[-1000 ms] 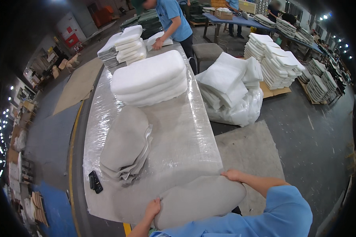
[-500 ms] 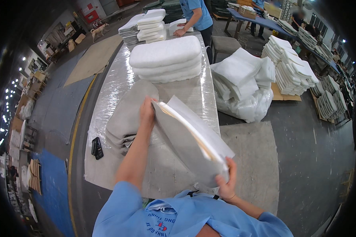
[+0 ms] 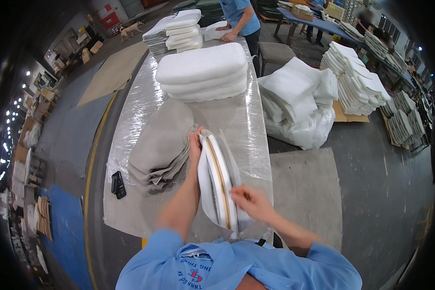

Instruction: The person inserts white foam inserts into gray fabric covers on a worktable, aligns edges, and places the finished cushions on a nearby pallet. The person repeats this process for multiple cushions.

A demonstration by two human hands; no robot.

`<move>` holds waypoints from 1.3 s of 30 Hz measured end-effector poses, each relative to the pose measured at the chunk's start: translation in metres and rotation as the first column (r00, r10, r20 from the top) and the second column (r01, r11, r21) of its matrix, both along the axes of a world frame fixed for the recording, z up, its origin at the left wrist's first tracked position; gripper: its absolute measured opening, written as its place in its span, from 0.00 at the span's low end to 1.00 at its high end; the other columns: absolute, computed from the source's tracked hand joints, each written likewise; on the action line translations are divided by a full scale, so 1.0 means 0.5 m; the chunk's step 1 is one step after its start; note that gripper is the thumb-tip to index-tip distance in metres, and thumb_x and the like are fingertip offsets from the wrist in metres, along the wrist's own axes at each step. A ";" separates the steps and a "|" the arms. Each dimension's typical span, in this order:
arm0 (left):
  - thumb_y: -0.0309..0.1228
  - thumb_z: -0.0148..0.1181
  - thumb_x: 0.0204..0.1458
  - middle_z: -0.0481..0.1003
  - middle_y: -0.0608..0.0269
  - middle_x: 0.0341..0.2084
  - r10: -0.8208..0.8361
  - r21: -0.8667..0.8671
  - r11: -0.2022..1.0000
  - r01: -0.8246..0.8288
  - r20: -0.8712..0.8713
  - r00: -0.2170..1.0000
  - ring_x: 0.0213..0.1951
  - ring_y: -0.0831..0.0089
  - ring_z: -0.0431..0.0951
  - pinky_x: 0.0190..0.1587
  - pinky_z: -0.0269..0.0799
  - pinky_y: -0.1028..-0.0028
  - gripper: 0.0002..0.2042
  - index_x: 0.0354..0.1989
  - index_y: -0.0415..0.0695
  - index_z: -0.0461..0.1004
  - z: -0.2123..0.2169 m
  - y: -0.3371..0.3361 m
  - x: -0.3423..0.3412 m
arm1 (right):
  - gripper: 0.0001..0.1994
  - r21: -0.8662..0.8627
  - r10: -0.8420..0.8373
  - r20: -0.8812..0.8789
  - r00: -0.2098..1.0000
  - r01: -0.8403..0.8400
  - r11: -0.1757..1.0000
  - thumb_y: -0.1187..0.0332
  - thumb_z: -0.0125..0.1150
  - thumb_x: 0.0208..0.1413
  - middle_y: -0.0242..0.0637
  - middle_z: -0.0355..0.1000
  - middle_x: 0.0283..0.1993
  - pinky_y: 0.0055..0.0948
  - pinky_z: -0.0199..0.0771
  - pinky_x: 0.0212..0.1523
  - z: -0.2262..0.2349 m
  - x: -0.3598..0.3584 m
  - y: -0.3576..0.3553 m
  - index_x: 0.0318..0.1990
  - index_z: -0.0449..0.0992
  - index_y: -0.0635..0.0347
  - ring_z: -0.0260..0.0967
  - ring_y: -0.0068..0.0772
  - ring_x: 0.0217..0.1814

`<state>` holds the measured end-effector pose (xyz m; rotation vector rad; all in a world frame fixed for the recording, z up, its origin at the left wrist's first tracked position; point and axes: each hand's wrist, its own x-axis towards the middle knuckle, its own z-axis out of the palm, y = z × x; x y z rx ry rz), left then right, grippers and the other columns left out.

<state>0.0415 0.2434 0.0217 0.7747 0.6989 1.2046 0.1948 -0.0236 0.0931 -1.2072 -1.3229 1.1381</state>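
A seat cushion (image 3: 222,188) stands on its edge in front of me, with white padding layers and a thin tan strip showing along its open side. Grey cover fabric (image 3: 245,221) lies around it. My left hand (image 3: 195,147) is closed on the cushion's far end. Beside its right side is my right hand (image 3: 253,202), the fingers curled in a pinch by the cover's edge; what they pinch, if anything, is hidden. Left of the cushion lies a stack of grey fabric covers (image 3: 159,140).
Thick white pads (image 3: 203,72) are piled farther up the plastic-wrapped table (image 3: 130,113). A black device (image 3: 117,184) lies at the left edge. Bagged white padding (image 3: 299,106) stands to the right. A co-worker in blue (image 3: 241,21) handles a white sheet at the far end.
The cushion has turned from slanting to nearly straight toward me, its layered open side facing up. My right hand has left its near corner and moved up along its right side.
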 end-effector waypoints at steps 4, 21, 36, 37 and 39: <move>0.53 0.46 0.72 0.63 0.53 0.72 -0.139 -0.032 0.990 0.141 0.056 0.989 0.71 0.64 0.63 0.71 0.59 0.68 0.36 0.79 0.40 0.51 0.057 -0.153 0.063 | 0.14 0.225 -0.256 0.253 0.933 0.201 0.954 0.72 0.65 0.61 0.39 0.77 0.43 0.31 0.75 0.38 0.033 0.043 0.209 0.53 0.80 0.61 0.75 0.31 0.37; 0.34 0.51 0.70 0.81 0.59 0.42 0.209 -0.009 0.971 -0.238 -0.447 0.870 0.42 0.74 0.77 0.49 0.72 0.72 0.17 0.54 0.33 0.79 0.098 -0.125 0.133 | 0.07 0.055 -0.169 -0.109 0.980 0.175 0.983 0.75 0.65 0.60 0.35 0.75 0.51 0.29 0.74 0.51 -0.069 0.113 0.459 0.44 0.85 0.61 0.74 0.31 0.50; 0.48 0.49 0.72 0.79 0.55 0.44 0.090 0.021 0.996 -0.089 -0.386 0.918 0.43 0.69 0.79 0.51 0.74 0.68 0.24 0.57 0.37 0.76 0.157 -0.009 0.102 | 0.07 0.200 -0.043 0.020 0.999 0.038 0.979 0.73 0.59 0.67 0.35 0.80 0.49 0.29 0.71 0.58 -0.070 0.114 0.443 0.45 0.82 0.66 0.74 0.29 0.52; 0.52 0.46 0.72 0.79 0.54 0.46 0.032 0.073 0.997 -0.006 -0.365 0.930 0.46 0.67 0.80 0.53 0.74 0.66 0.27 0.60 0.38 0.74 0.177 0.025 0.106 | 0.07 0.224 -0.056 -0.012 0.998 0.057 0.973 0.72 0.59 0.68 0.36 0.80 0.49 0.29 0.71 0.57 -0.074 0.100 0.441 0.44 0.82 0.67 0.74 0.29 0.52; 0.59 0.41 0.71 0.79 0.53 0.48 -0.185 0.116 0.965 0.235 -0.335 0.924 0.49 0.63 0.81 0.55 0.75 0.65 0.33 0.64 0.40 0.72 0.220 0.085 0.133 | 0.07 0.201 -0.097 -0.050 0.994 0.105 0.974 0.71 0.61 0.67 0.36 0.80 0.48 0.30 0.71 0.58 -0.087 0.086 0.434 0.43 0.82 0.66 0.74 0.30 0.52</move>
